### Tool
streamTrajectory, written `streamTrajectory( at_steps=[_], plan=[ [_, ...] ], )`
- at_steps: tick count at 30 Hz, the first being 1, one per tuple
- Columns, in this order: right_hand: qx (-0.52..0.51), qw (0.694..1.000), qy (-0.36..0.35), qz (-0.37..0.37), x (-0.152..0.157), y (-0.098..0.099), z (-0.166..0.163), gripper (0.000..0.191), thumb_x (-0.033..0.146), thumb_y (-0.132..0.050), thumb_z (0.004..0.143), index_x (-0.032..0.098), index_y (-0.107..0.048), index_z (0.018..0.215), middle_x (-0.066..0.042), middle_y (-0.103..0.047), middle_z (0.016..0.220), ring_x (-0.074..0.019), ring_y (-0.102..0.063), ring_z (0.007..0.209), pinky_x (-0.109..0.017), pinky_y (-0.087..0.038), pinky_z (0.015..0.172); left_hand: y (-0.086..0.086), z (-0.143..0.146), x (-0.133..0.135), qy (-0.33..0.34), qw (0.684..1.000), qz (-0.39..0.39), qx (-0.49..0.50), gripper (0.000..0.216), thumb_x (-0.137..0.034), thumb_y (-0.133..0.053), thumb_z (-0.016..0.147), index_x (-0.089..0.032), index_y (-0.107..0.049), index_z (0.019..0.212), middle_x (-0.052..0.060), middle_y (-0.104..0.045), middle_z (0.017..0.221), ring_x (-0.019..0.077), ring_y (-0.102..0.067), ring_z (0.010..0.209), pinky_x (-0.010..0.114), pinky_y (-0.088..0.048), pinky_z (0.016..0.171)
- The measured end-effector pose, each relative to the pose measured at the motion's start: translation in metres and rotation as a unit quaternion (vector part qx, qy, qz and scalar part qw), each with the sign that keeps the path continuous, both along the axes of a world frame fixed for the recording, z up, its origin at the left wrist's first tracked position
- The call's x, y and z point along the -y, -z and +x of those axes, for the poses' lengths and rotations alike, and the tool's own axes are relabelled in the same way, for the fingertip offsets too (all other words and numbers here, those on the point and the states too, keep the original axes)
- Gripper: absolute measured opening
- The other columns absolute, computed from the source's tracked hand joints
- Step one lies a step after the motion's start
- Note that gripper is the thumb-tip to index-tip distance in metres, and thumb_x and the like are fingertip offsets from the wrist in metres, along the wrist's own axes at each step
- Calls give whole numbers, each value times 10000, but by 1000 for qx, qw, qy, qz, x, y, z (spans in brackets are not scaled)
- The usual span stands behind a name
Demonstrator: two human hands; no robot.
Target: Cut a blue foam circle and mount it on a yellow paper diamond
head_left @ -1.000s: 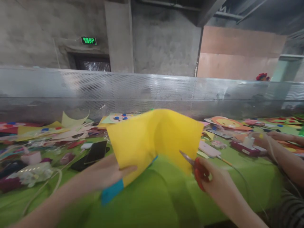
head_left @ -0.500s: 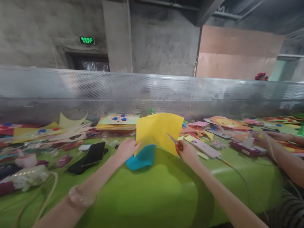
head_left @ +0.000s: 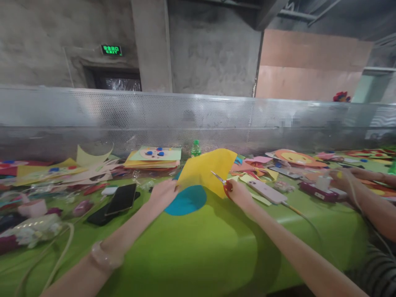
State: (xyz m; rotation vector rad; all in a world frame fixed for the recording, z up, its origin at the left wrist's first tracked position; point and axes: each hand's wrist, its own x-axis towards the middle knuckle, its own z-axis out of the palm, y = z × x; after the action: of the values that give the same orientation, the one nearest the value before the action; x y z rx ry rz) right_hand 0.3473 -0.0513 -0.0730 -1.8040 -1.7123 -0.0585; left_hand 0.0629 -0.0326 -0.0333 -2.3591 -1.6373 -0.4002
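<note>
Left fingers closed on the near left edge of the yellow paper, left hand (head_left: pixel 163 193), yellow paper (head_left: pixel 202 169). Right fingers clamped around the red handles of the scissors, right hand (head_left: pixel 241 194), scissors (head_left: pixel 228 187); blades point up and left, in front of the yellow paper. Can't tell whether the blades are apart. Yellow paper is held up and curved between the hands, above the table (head_left: pixel 185 255). Rounded blue paper (head_left: pixel 188 200) sits just below it, by the left fingers; can't tell if they pinch it too. Bracelet (head_left: pixel 107 256) on left wrist. Left of the hand: black phone (head_left: pixel 121 199), lying over another dark item. Right of the right hand: pink phone (head_left: pixel 266 192), cable plugged in. Behind the yellow paper: green-capped bottle (head_left: pixel 196 148); paper stack (head_left: pixel 154 161) to its left, face with blue dots on top. Far right: power strip (head_left: pixel 320 192), near a co-worker's hand (head_left: pixel 340 178). Perforated metal screen (head_left: pixel 161 117) behind the table.
</note>
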Motion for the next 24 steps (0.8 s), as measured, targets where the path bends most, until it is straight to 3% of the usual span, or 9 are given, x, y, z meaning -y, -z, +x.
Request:
streamTrajectory(
  at_steps=[3, 6, 13, 24],
  plan=[
    [-15, 1000, 5, -26, -5, -1, -2, 157, 243, -506, 780, 150, -591, 875, -83, -647, 784, -153, -573, 668, -216, -313, 544, 4, -8, -8, -5, 998, 50, 28, 427, -438, -365, 848, -184, -548, 1139, 129, -584, 1138, 286, -548, 1030, 367, -429, 822],
    [-13, 999, 10, -36, -2, -3, -2, 127, 240, -504, 771, 149, -579, 817, -79, -636, 752, -145, -552, 624, -217, -308, 532, 5, -16, -10, -8, 994, 88, 59, 595, -511, -369, 831, -169, -381, 1318, 162, -477, 1288, 340, -478, 1124, 426, -410, 858],
    [-23, 999, 9, -45, 15, -6, 6, 103, 230, -470, 750, 168, -505, 677, -36, -570, 612, -129, -486, 532, -217, -295, 488, 2, -24, -15, 40, 982, 91, 163, 762, -557, -376, 824, -218, -66, 1431, 176, -272, 1431, 354, -423, 1193, 427, -429, 856],
    [-78, 994, -30, -73, 26, -1, 40, 87, 92, -440, 607, 161, -494, 608, -5, -556, 542, -119, -500, 513, -219, -330, 508, 16, -47, -45, 62, 959, 114, 253, 724, -464, -424, 835, -158, -124, 1419, 204, -250, 1426, 348, -345, 1250, 484, -342, 969]
  ],
)
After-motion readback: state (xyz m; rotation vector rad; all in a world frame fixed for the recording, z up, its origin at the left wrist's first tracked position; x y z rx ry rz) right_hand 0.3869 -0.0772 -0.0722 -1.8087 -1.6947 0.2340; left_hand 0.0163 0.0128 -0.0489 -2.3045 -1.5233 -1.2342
